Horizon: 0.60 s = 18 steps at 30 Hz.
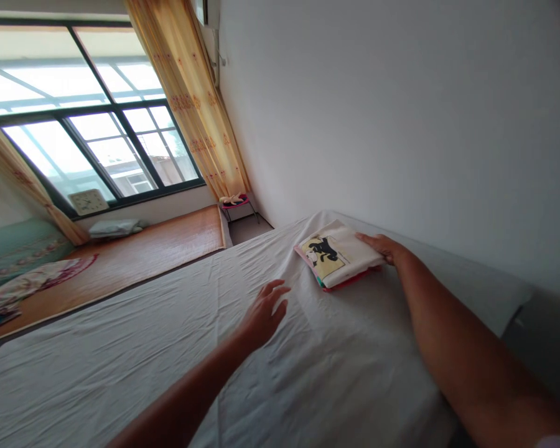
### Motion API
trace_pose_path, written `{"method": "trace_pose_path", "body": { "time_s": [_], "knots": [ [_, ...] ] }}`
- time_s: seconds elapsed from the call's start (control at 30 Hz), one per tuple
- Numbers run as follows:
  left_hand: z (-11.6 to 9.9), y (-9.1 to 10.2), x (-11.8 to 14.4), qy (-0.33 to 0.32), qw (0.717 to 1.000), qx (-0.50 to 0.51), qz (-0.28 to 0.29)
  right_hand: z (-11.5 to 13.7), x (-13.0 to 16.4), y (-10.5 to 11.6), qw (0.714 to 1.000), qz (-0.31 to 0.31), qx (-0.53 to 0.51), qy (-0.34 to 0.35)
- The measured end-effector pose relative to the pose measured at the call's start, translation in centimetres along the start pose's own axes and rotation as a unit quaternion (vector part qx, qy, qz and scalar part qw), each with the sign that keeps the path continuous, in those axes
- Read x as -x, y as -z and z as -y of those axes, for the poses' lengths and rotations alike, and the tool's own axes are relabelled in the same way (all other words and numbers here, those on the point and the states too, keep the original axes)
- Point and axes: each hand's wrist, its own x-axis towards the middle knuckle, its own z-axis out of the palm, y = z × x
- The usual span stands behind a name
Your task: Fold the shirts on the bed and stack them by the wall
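Observation:
A small stack of folded cloth [350,256] lies on the light grey sheet of a bed [168,330], close to the wall. Its top piece is off-white, with a printed black figure on a yellow panel; pink, green and red layers show at the lower edges. My right hand [380,246] grips the stack's far right edge, fingers on top and the thumb out of sight. Left of the stack, my left hand [264,314] hovers low over the sheet. Its fingers are apart and slightly bent, with nothing in them.
A plain wall [401,112] runs along the bed's right side. Beyond the bed are a brown mat [168,239] with bedding, a small stool [236,204] with things on it, a yellow curtain [191,106], a window and a square clock [88,201].

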Motion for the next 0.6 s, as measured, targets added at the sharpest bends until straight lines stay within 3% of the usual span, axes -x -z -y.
{"method": "trace_pose_path", "body": {
  "time_s": [0.17,0.37,0.5,0.6],
  "knots": [
    [-2.6,-2.2,-4.2,-0.021,0.998,0.056,-0.03,2.0,2.0,-2.1,0.986,0.104,-0.131,0.006],
    [-2.7,-4.0,-8.9,0.017,0.994,0.088,-0.055,2.8,3.0,-4.3,0.969,0.201,-0.145,-0.022],
    [-2.6,-4.8,-10.0,0.057,0.995,0.086,-0.006,3.1,3.6,-4.9,0.951,0.249,-0.186,-0.005],
    [-2.8,-4.3,-9.4,0.052,0.995,0.087,-0.007,3.9,4.5,-5.9,0.948,0.248,-0.193,0.045]
  ]
}}
